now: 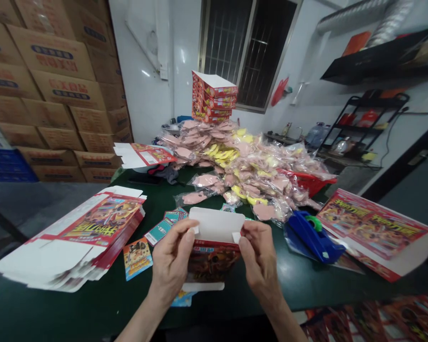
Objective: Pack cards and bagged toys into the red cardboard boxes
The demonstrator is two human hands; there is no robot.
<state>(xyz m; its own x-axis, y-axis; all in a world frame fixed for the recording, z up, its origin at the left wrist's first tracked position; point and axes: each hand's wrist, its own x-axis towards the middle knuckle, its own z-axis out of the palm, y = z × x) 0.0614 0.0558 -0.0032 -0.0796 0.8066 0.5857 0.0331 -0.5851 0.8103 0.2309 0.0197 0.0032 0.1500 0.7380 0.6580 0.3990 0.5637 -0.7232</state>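
Between my hands is a small printed cardboard box (214, 261), dark red on its front, with a white top flap (217, 223) standing up. My left hand (173, 251) pinches its left side flap between thumb and fingers. On the other side, my right hand (258, 254) grips the right side flap the same way. Teal cards (164, 228) and an orange and blue card (138, 258) lie on the table to the left of the box. Part of a blue card (181, 299) shows beneath it.
A stack of flat printed cartons (103, 223) lies at left. Bagged pink and yellow pieces (231, 156) form a heap behind, near stacked red boxes (214, 97). A blue tape dispenser (316, 237) and a red printed carton (376, 228) sit at right. Brown cartons (64, 90) line the wall.
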